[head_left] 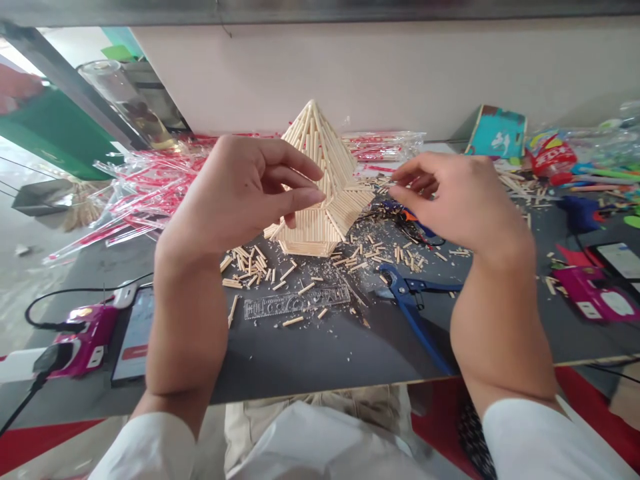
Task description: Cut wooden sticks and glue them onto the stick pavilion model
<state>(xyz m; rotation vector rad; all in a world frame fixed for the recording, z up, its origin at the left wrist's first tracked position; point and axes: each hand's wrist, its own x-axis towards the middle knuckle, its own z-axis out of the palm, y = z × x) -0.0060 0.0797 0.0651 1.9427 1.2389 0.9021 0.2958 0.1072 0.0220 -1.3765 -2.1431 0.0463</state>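
A pointed model built of pale wooden sticks (337, 157) stands on the dark table, with flared panels of sticks around its base. My left hand (255, 183) is in front of its left side, thumb and fingers slightly apart; I see nothing held, and cannot tell whether the fingertips touch the model. To the right of the model hangs my right hand (445, 193), fingers curled with a small gap to the thumb and no object visible in them. Below it lies a blue-handled cutter (407, 300). A clear plastic stencil ruler (297, 302) rests nearer me among cut stick pieces (245, 265).
Clear-wrapped red-and-white packets (150, 190) pile up at the left. Purple power adapters (87, 337) with cables and a phone (134, 337) lie along the left front. Another purple box (597, 293) and phone (620, 259) are at right. A wall closes the back.
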